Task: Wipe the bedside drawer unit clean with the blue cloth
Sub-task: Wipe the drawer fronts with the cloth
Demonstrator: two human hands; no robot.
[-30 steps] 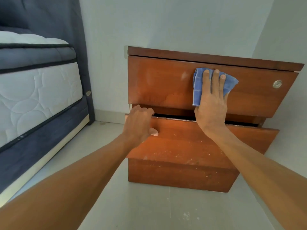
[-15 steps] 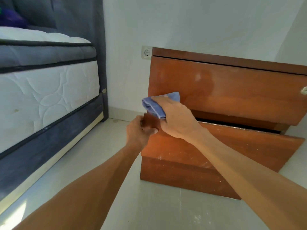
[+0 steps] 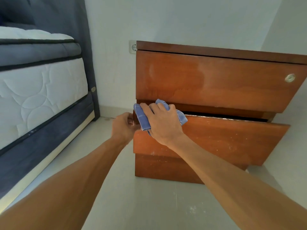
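Observation:
The brown wooden bedside drawer unit [image 3: 216, 83] stands on the floor against the wall. Its lower drawer [image 3: 224, 140] is pulled partly out and hangs askew. My right hand [image 3: 163, 123] presses the folded blue cloth [image 3: 142, 118] onto the top left corner of that lower drawer front. My left hand [image 3: 123, 127] grips the drawer's left edge just beside the cloth. The upper drawer front shows pale smears and carries a round metal lock [image 3: 289, 78] at the right.
A bed with a white quilted mattress [image 3: 38, 95] and dark blue base fills the left side. A wall socket [image 3: 132, 47] sits behind the unit's top left corner. Pale tiled floor [image 3: 141, 205] lies in front, with white specks near the unit.
My right hand has carried the cloth from the upper drawer front down and left to the lower drawer's top left corner. My left hand slid to the drawer's left edge.

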